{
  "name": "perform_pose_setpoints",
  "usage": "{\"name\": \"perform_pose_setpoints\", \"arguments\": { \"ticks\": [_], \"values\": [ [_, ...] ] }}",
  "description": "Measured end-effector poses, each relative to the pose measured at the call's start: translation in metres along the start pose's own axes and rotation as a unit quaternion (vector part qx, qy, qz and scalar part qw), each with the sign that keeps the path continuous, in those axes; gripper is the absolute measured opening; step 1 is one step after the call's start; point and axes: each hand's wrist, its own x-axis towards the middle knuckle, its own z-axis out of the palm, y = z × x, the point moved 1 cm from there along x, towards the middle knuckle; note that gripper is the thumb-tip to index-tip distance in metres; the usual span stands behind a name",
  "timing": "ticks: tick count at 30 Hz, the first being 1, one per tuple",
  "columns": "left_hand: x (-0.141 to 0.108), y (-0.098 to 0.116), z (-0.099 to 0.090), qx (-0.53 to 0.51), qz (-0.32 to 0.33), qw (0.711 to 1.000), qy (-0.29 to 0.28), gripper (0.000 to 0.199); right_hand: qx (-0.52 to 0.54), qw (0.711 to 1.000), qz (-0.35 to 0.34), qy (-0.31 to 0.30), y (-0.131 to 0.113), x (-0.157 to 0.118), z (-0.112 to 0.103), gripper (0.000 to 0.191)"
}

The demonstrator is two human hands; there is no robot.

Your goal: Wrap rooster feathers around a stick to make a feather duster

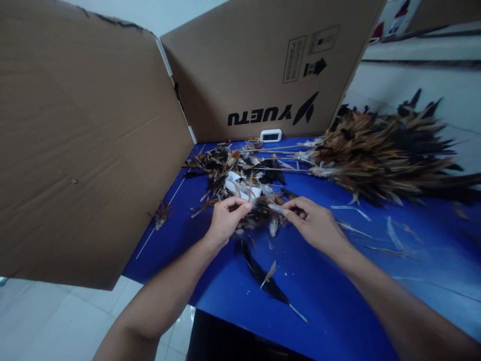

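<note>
My left hand point(230, 216) pinches the tip side of a small brown-grey feather point(260, 204) above the blue table point(323, 296). My right hand point(310, 220) pinches the pale end of what looks like the same feather, just to the right. Behind and beneath my hands spreads a loose pile of brown, black and white feathers point(216, 170), with a white strip point(233, 184) among them. A long black feather point(263, 278) lies on the table nearer to me, a small grey feather point(269, 274) across it.
Feather dusters point(376, 150) with thin sticks lie at the back right. Cardboard panels point(86, 125) stand at the left and back. A small white device point(271, 135) sits by the back panel. Loose strips point(351, 208) lie at the right.
</note>
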Motion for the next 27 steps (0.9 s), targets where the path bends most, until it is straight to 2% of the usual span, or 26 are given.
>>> {"name": "perform_pose_setpoints", "arguments": {
  "ticks": [3, 5, 9, 14, 18, 21, 23, 25, 27],
  "values": [
    [0.000, -0.001, 0.000, 0.004, 0.001, 1.000, -0.006, 0.017, 0.059, 0.997, 0.048, -0.006, 0.004, -0.001, -0.007, 0.015],
    [0.000, -0.002, 0.001, 0.004, 0.022, 1.000, -0.017, 0.017, 0.048, 0.998, 0.046, 0.000, 0.002, -0.002, -0.012, 0.015],
    [-0.003, 0.001, 0.002, 0.041, 0.108, 0.992, -0.048, 0.015, -0.017, 0.999, -0.033, 0.015, -0.012, -0.005, -0.020, 0.012],
    [-0.010, 0.007, 0.004, 0.169, 0.217, 0.956, -0.101, 0.009, -0.064, 0.986, -0.155, 0.011, -0.026, -0.009, -0.017, 0.014],
    [-0.012, 0.006, 0.006, 0.219, 0.262, 0.931, -0.131, 0.009, -0.077, 0.979, -0.189, 0.000, -0.030, -0.012, -0.015, 0.017],
    [-0.011, 0.003, 0.006, 0.227, 0.262, 0.929, -0.133, 0.010, -0.074, 0.978, -0.195, -0.006, -0.033, -0.013, -0.016, 0.017],
    [-0.010, 0.002, 0.006, 0.220, 0.239, 0.938, -0.118, 0.010, -0.078, 0.978, -0.192, -0.002, -0.032, -0.013, -0.016, 0.017],
    [-0.008, 0.001, 0.004, 0.188, 0.177, 0.962, -0.092, 0.011, -0.088, 0.979, -0.182, 0.006, -0.030, -0.012, -0.017, 0.017],
    [-0.006, 0.000, 0.003, 0.128, 0.087, 0.986, -0.062, 0.013, -0.098, 0.981, -0.167, 0.005, -0.025, -0.011, -0.018, 0.018]
  ]
}}
